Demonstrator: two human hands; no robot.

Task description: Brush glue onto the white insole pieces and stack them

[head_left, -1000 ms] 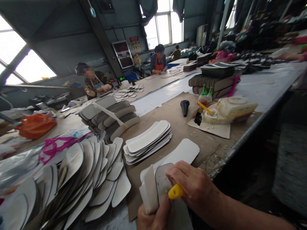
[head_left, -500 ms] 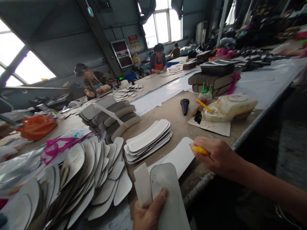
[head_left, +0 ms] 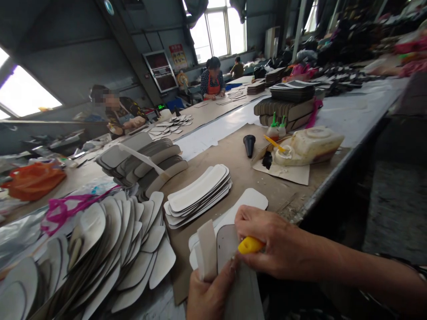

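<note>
My left hand [head_left: 211, 295] is closed on a long grey panel [head_left: 243, 291] with rounded corners, along with a pale folded strip [head_left: 207, 249] beside it. A tool with a yellow handle [head_left: 249, 245] is gripped in my right hand [head_left: 278, 242]; its working end is hidden. The right hand is over the panel's upper part, close to my left thumb. Just beyond, a white rounded panel [head_left: 251, 202] lies on the table. A short stack of white panels [head_left: 198, 189] sits behind, and many similar ones are fanned out in a pile [head_left: 133, 249] at left.
Banded grey panels [head_left: 143, 162] are stacked farther back. A stained plastic container [head_left: 312, 144] lies on cardboard near a black cone [head_left: 249, 146] and green-tipped bottles [head_left: 273, 129]. The table edge [head_left: 320, 195] runs along the right. Co-workers [head_left: 211, 82] sit across the tables.
My right hand has moved left and down, bringing the yellow-handled tool from beside the white panel onto the grey panel. The left hand still holds it. The view has shifted slightly right.
</note>
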